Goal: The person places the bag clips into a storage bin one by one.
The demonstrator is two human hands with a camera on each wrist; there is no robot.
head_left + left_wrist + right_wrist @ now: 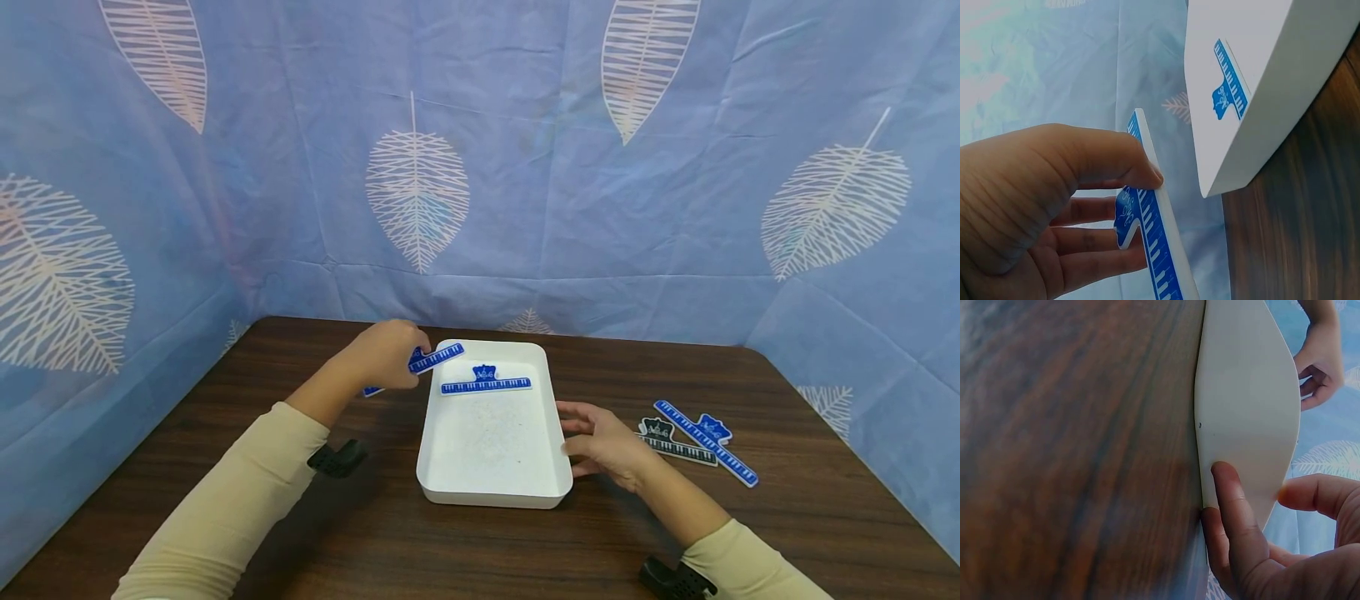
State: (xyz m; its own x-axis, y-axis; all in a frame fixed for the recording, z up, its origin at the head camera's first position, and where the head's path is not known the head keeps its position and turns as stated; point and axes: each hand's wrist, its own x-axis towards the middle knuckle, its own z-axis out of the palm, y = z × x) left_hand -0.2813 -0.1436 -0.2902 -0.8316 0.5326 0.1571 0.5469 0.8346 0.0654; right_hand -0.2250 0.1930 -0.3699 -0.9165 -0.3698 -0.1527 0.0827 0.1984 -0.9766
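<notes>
In the head view my left hand pinches a blue clip with a piano-key pattern beside the tray's far left corner. The left wrist view shows the thumb across the edge of its long bar, with the crest-shaped handle near the fingers. A white rectangular tray stands on the table. Inside its far end lies another blue piano-key clip. My right hand touches the tray's right side, its fingertips against the outer wall and the thumb at the rim.
Right of my right hand, a blue piano-key clip lies across a black one on the dark wooden table. A blue cloth with white leaves hangs behind and at both sides.
</notes>
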